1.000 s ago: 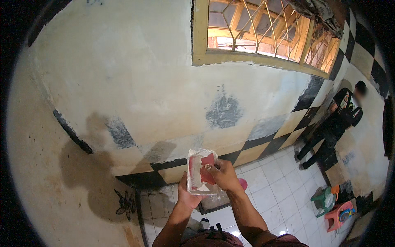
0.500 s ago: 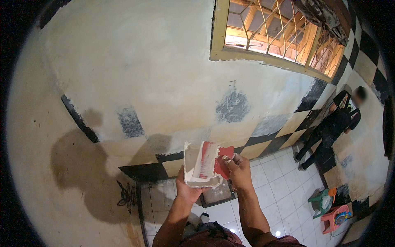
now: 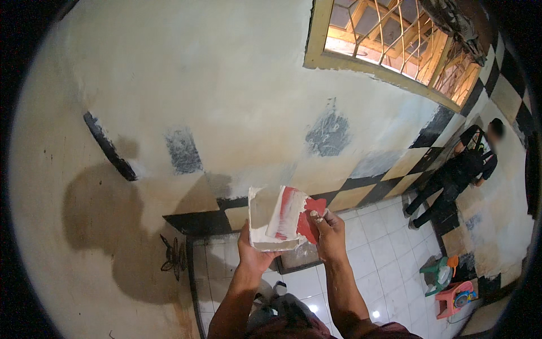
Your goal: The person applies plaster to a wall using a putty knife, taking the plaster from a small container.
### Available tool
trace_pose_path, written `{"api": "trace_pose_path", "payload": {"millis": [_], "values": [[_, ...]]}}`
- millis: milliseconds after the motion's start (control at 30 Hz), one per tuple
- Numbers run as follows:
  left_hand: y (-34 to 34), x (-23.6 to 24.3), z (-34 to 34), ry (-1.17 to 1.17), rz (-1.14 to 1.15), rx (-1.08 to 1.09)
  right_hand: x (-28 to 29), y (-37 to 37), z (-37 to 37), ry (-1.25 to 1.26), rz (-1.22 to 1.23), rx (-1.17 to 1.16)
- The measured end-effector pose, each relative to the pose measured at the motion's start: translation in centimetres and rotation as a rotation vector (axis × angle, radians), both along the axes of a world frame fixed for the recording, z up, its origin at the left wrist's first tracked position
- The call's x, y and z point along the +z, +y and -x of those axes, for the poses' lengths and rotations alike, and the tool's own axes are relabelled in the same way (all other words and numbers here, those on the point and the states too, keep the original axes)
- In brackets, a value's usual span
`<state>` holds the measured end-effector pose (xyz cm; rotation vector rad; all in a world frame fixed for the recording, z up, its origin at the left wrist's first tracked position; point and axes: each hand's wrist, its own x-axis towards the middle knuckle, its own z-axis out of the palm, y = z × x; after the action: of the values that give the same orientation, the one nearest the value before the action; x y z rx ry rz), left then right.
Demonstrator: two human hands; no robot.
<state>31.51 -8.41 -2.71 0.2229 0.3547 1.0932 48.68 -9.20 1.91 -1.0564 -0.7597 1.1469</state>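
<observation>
In front of me at lower middle, a rectangular container (image 3: 257, 220) smeared with white paste rests in my left hand (image 3: 253, 254), fingers round its side and underside. My right hand (image 3: 330, 234), white paste on its thumb, is closed on a red flat scraper (image 3: 310, 223) held across the container's right part. A broad band of white paste coats the scraper's left portion. Behind them stands a pale wall (image 3: 237, 101) with dark patches and a black-and-cream checkered lower band.
A yellow-framed grilled window (image 3: 319, 59) is upper right. A person (image 3: 463, 164) in dark clothes stands at the right wall. A green stool (image 3: 432, 271) and a pink stool (image 3: 449, 305), both holding items, sit on white tiles (image 3: 375, 254). A dark-edged slab (image 3: 296, 261) lies below my hands.
The scraper has turned and shifted rightward, now showing a wide paste layer. My hands and the container have risen slightly in view. The person's lower arm has come out more.
</observation>
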Motion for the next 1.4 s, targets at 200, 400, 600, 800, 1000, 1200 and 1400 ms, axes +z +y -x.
{"api": "trace_pose_path", "payload": {"millis": [200, 400, 600, 800, 1000, 1200, 1400], "values": [[-0.7, 0.8, 2.0, 0.002, 0.015, -0.012, -0.7, -0.4, 1.8, 0.099, 0.013, 0.045], [-0.5, 1.1, 3.1, -0.095, -0.014, -0.002, -0.4, -0.2, 3.2, 0.201, 0.021, 0.088], [1.0, -1.9, 2.8, -0.104, -0.033, -0.007, -3.2, 0.7, 2.3, 0.179, 0.061, 0.140], [2.4, -7.7, 3.0, -0.051, 0.092, 0.077, -7.2, 1.8, 2.0, 0.078, 0.176, 0.140], [4.8, -16.5, 3.3, -0.066, 0.150, 0.172, -14.8, 3.4, 2.6, 0.293, 0.183, 0.258], [6.6, -21.9, 3.7, -0.098, 0.130, 0.200, -20.1, 6.1, 3.0, 0.336, 0.195, 0.212], [8.1, -23.6, 3.8, -0.108, 0.072, 0.217, -21.5, 8.6, 5.2, 0.410, 0.095, 0.107]]}}
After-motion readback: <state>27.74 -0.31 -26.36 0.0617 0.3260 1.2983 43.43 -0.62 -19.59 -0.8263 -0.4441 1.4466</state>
